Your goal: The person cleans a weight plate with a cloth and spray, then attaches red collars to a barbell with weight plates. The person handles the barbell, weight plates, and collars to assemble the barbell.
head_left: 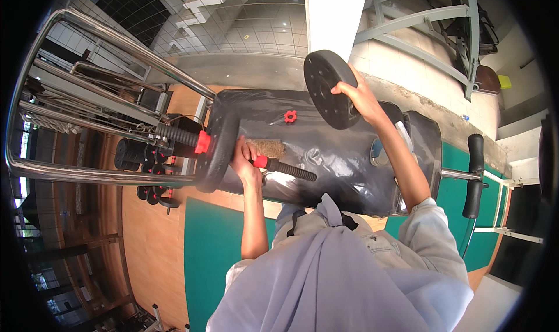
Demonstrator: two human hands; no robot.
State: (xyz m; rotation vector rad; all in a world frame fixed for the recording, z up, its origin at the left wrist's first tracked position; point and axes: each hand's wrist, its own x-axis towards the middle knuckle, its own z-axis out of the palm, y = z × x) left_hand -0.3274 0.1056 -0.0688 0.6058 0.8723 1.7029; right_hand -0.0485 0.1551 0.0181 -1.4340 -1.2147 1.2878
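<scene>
In my raised right hand (362, 99) is a round black weight plate (324, 88), gripped at its rim with the thumb across its face. It hangs above the far side of a black padded bench (338, 172). My left hand (245, 162) is closed around the handle of a dumbbell (294, 171), whose bare threaded end points right, with a red collar beside my fingers. On the bar's left end sits another black plate (219, 152), with a red star nut (202, 141) against its outer side. A loose red star nut (290, 116) lies on the bench top.
Chrome rails (105, 175) of a frame extend left of the bench. Black and red dumbbells (152, 169) stand on the wooden floor beyond. Green mats (212, 262) lie near me. Black foam rollers (476, 175) stick up at right, and a grey metal frame (419, 46) stands at far right.
</scene>
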